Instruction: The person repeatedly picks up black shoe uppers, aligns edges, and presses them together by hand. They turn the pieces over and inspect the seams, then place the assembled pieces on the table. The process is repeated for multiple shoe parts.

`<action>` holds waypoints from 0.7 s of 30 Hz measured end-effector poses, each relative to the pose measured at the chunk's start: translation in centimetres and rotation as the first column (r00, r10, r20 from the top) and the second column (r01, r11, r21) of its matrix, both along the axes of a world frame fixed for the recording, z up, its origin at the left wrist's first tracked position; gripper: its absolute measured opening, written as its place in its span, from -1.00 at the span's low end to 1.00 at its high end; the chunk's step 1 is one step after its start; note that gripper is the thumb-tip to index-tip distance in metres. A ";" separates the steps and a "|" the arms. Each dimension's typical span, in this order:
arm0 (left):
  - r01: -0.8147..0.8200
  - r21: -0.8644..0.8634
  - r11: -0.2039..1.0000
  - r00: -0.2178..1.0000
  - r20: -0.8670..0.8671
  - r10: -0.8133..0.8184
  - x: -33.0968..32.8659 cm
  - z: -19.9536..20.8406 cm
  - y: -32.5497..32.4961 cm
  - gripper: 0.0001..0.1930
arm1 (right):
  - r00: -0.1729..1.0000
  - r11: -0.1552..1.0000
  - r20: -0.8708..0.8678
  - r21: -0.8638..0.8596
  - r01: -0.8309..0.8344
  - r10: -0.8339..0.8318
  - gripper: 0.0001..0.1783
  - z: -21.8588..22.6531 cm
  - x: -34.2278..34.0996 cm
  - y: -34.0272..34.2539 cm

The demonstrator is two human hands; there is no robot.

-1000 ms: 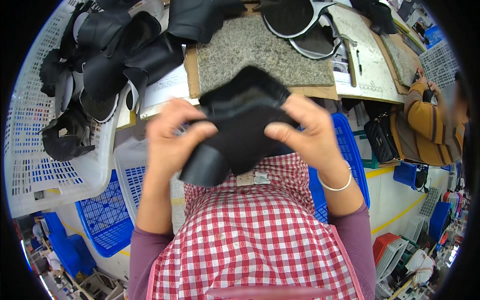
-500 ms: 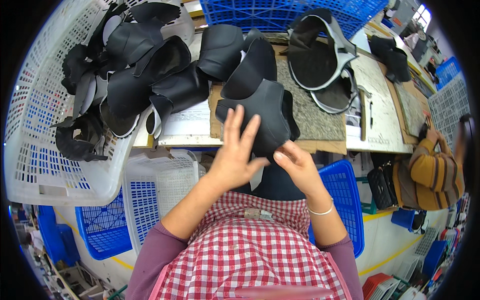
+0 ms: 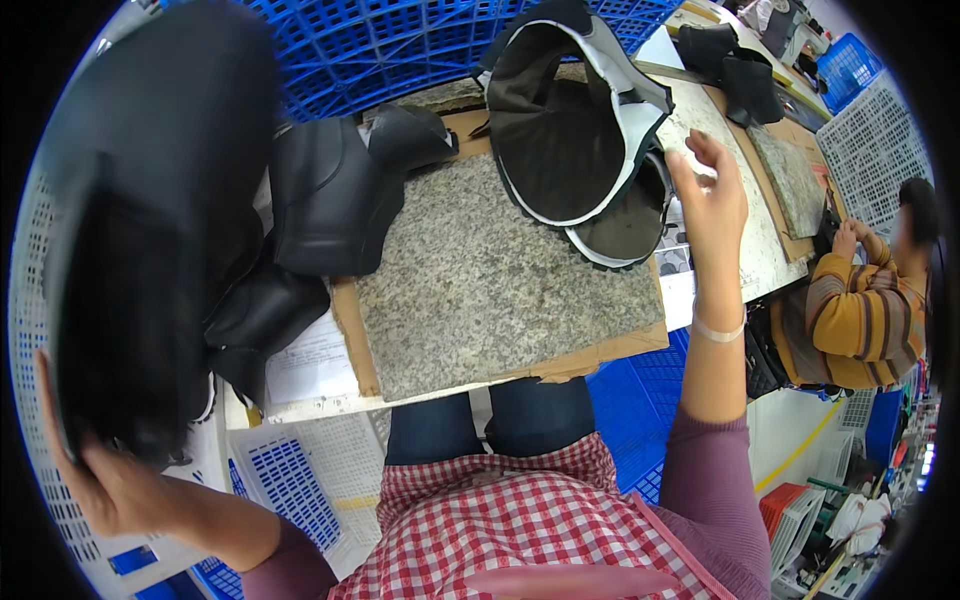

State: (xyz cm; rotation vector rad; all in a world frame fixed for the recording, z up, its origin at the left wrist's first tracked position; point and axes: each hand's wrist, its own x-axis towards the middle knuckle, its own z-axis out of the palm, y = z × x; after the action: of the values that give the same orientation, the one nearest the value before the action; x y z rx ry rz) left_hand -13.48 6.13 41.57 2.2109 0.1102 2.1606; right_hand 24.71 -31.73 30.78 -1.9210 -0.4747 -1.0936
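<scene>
At the left, my left hand (image 3: 125, 490) grips the lower edge of a large black leather boot upper (image 3: 150, 230), raised close to the camera and blurred. My right hand (image 3: 715, 190) is above the table's right part, thumb and fingers apart and half curled, with nothing visible between them. Just left of it, an open black boot upper with a pale lining edge (image 3: 628, 130) stands on the stone slab (image 3: 450, 270). More black leather uppers (image 3: 325, 190) lie piled along the slab's left side.
A blue plastic crate (image 3: 390, 50) stands at the back. A white crate (image 3: 30, 300) is at the far left, partly hidden behind the raised upper. Cardboard (image 3: 610, 348) sticks out under the slab. A co-worker in a striped top (image 3: 865, 310) sits at the right.
Both hands have left the black upper in the middle. My left hand has gone left and holds a boot upper; my right hand has moved up and right. The view has shifted.
</scene>
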 end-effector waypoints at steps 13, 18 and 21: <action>-0.044 0.009 0.999 0.552 -0.833 0.032 11.7 -10.4 6.0 -0.48 | 0.973 0.974 0.226 -0.205 0.095 -0.047 -0.82 3.7 5.7 8.2; 0.175 -0.436 0.883 0.731 -0.543 -0.413 10.9 -6.3 1.3 -0.68 | 0.859 0.944 0.469 -0.328 -0.046 0.205 -0.79 3.6 -3.0 8.0; 0.305 -0.368 0.879 0.745 -0.482 -0.460 11.4 -4.3 -1.9 -0.72 | 0.785 0.895 0.481 -0.399 -0.199 0.390 -0.70 1.2 -8.2 6.2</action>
State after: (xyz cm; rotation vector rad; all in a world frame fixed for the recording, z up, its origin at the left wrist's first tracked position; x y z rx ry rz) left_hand -2.10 4.22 37.28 2.3602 -0.0395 1.1641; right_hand 16.47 -25.49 31.94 -1.6859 -1.3198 -1.4144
